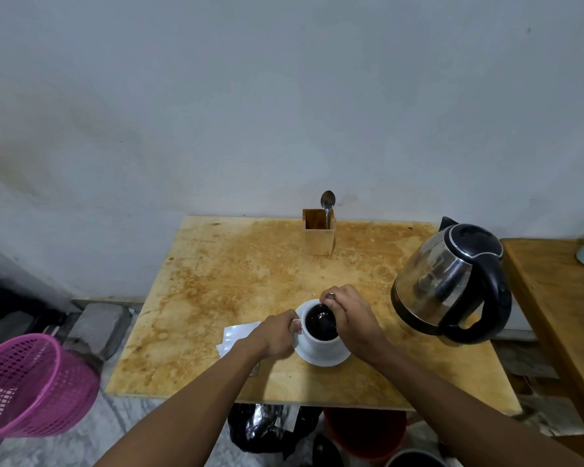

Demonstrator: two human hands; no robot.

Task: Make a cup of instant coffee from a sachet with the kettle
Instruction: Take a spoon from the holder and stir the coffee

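Note:
A white cup (317, 343) full of dark coffee stands on a white saucer (331, 360) near the front of the stained wooden table (236, 281). My left hand (279, 333) pinches the cup's handle. My right hand (349, 316) is closed over the cup, gripping the metal end of a spoon (331, 295) that dips into the coffee. A silvery sachet (235, 337) lies flat just left of the saucer, partly under my left wrist. The steel kettle (452, 281) with black lid and handle sits at the table's right.
A wooden holder (318, 235) with a second spoon (327, 200) stands at the table's back edge by the wall. A pink basket (31, 385) is on the floor at left. Another wooden surface (560, 298) adjoins on the right. Bags and buckets sit under the table.

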